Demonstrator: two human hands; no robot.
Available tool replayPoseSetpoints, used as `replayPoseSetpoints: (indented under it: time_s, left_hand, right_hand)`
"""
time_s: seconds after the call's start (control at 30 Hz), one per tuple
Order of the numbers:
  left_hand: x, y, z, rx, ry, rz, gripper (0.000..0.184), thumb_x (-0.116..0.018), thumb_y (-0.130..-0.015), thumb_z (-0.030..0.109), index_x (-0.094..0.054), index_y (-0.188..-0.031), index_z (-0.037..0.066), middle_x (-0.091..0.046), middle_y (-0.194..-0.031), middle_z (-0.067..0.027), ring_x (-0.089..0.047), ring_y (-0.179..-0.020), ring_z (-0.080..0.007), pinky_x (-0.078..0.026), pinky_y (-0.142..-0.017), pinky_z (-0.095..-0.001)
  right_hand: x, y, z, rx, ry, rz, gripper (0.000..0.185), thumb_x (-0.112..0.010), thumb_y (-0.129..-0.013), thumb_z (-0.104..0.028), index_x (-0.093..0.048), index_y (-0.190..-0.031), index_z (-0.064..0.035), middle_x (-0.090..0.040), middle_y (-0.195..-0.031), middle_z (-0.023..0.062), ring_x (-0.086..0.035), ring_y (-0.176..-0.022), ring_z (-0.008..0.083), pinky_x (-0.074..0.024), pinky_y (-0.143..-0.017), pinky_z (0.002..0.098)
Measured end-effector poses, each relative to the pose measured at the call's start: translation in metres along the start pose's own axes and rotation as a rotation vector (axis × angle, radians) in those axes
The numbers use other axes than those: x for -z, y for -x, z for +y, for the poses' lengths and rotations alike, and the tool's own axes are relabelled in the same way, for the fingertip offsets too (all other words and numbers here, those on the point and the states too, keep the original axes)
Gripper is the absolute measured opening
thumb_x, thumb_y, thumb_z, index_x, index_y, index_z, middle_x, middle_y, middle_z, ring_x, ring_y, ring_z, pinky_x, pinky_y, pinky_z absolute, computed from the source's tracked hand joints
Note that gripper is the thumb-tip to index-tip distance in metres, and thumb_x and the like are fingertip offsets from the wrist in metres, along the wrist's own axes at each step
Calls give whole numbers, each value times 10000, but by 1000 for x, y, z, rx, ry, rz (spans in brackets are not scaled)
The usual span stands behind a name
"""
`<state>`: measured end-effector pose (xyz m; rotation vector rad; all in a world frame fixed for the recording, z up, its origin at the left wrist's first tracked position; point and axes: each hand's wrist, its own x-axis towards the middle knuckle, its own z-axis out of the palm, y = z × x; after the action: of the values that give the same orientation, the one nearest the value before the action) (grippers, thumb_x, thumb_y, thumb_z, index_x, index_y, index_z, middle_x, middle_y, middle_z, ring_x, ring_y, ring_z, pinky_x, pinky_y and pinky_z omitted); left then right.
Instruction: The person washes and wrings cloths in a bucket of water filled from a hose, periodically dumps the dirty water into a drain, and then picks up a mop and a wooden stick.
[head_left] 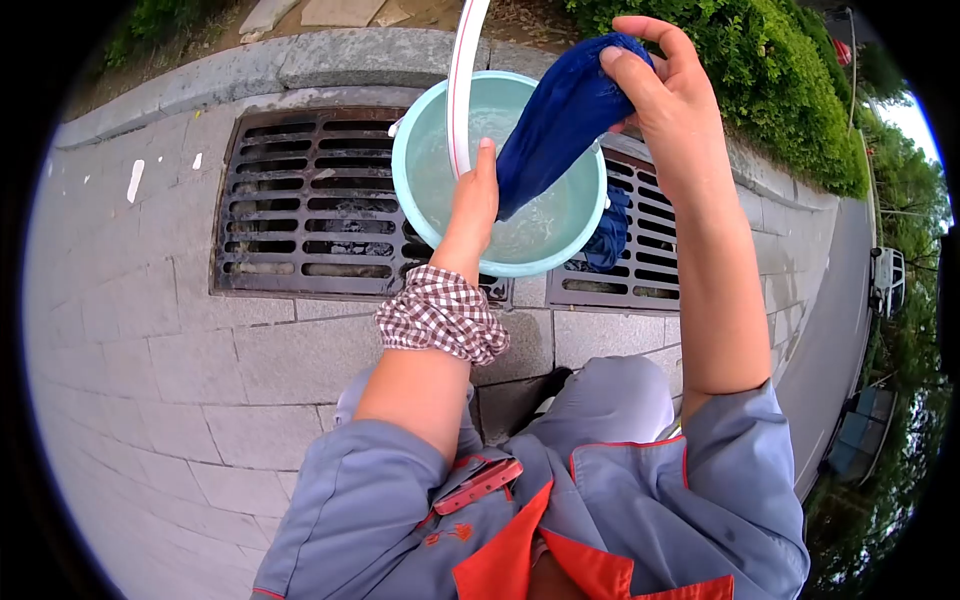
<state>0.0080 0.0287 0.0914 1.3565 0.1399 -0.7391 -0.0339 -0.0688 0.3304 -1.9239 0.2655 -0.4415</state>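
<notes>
A wet dark-blue cloth (570, 115) stretches slantwise over a pale green bucket (402, 180) of water. My right hand (665, 95) pinches the cloth's upper end between thumb and fingers, above the bucket's right side. At its lower end, my left hand (472, 210) is closed against the cloth, thumb pointing up; the other fingers are hidden. A white hose (463, 90) with a red stripe comes down from above and passes out of sight at my left hand. The hose's end cannot be seen.
Beneath the bucket are metal drain grates (310, 200) set in grey paving (170, 370). Another dark-blue cloth (607, 235) lies on the right grate against the bucket. A stone curb (370, 58) and a green hedge (765, 85) stand behind. Vehicles are on the road at right.
</notes>
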Motion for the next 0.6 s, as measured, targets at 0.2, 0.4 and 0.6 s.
replayPoseSetpoints:
  time_s: [0.2, 0.4, 0.6]
  left_hand:
    - [-9, 29, 16, 147, 356, -127, 820, -251, -870, 741, -568, -1135, 32, -625, -964, -83, -608, -903, -215, -459, -852, -373]
    - [-5, 40, 31, 288, 817, -333, 702, -420, -801, 767, -546, -1140, 166, -597, -1049, -71, -608, -950, -234, -521, -763, -447]
    - [-1, 38, 36, 237, 946, -61, 421, -720, -773, 483, -578, -1012, 166, -622, -961, -57, -614, -890, -234, -493, -770, -467]
  right_hand:
    - [-25, 3, 48, 173, -126, 99, 353, -594, -907, -114, -420, -1189, 7, -598, -981, 91, -598, -843, 105, -529, -657, 247]
    - [-28, 95, 104, -273, -183, -282, 331, -602, -917, -154, -494, -1209, -42, -597, -1007, 41, -556, -839, 90, -484, -685, 239]
    - [1, 107, 111, -410, -283, -203, 280, -605, -914, -173, -552, -1159, -48, -637, -925, 30, -565, -790, 76, -470, -624, 226]
